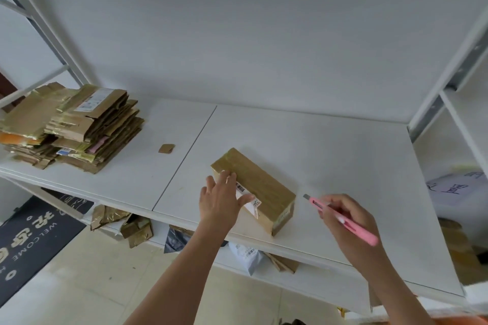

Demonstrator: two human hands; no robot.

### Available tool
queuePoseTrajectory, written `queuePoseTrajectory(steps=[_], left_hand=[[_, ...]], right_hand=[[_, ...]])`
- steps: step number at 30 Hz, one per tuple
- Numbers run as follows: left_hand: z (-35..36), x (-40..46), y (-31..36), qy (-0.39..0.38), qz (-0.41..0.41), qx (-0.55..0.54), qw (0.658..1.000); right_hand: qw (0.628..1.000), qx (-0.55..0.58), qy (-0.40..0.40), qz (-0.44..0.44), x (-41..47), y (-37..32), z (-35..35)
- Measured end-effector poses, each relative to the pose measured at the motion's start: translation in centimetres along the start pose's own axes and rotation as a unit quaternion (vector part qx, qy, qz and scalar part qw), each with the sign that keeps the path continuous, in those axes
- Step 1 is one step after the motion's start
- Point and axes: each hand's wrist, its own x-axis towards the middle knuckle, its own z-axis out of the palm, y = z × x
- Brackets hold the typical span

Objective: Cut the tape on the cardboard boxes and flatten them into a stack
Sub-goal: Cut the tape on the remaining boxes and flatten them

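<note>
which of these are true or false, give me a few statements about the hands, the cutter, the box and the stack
1. The right hand holds a pink utility knife. True.
2. The blade is cutting into the taped box. False: it is beside the box, apart from it.
3. The left hand rests on the box with straight fingers. True.
4. The stack of flattened boxes lies right of the box. False: it lies at the left on the shelf.

Single head-worn wide-angle view, looking forward and down from standing height. Close over white shelf (330,155) at about arm's reach; both forearms enter from bottom edge. Floor (87,280) visible lower left; edges curve from lens distortion.
</note>
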Motion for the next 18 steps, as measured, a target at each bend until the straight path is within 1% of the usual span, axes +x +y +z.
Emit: queuePoseTrajectory(steps=[1, 3, 5, 7, 8, 10, 13, 15, 18], left_hand=[[-0.2, 0.2, 0.3, 0.017, 0.02, 0.026, 0.999], [-0.2, 0.7, 0.8, 0.021, 0.067, 0.009, 0.997], [-0.2, 1.3, 1.0, -0.014, 0.097, -0.044, 0.994], [-0.2, 1.6, 1.0, -0.055, 0.106, -0.073, 0.99], [-0.2, 1.7, 1.0, -0.062, 0.11, -0.065, 0.99], [-0.1, 1.7, 0.9, -0.065, 0.11, -0.013, 0.992], [0.5, 1.5, 1.0, -0.049, 0.08, 0.055, 0.994], [0.7, 1.4, 1.3, -0.043, 0.072, 0.064, 0.994], [0.5, 1.6, 1.2, -0.064, 0.078, 0.056, 0.993]], right_hand=[[0.998, 0.049, 0.041, 0.029, 0.1, 0.6, 0.4], [0.978, 0.16, 0.105, 0.077, 0.4, 1.6, 1.7], [0.953, 0.235, 0.145, 0.123, 0.8, 2.0, 3.3], [0.936, 0.277, 0.164, 0.144, 1.1, 1.9, 4.7], [0.929, 0.294, 0.17, 0.145, 1.3, 1.7, 5.2], [0.916, 0.323, 0.189, 0.144, 1.9, 1.7, 5.9], [0.906, 0.337, 0.213, 0.144, 2.9, 2.0, 6.1], [0.905, 0.335, 0.218, 0.146, 3.3, 2.4, 6.1], [0.906, 0.327, 0.219, 0.156, 3.2, 2.7, 6.3]])
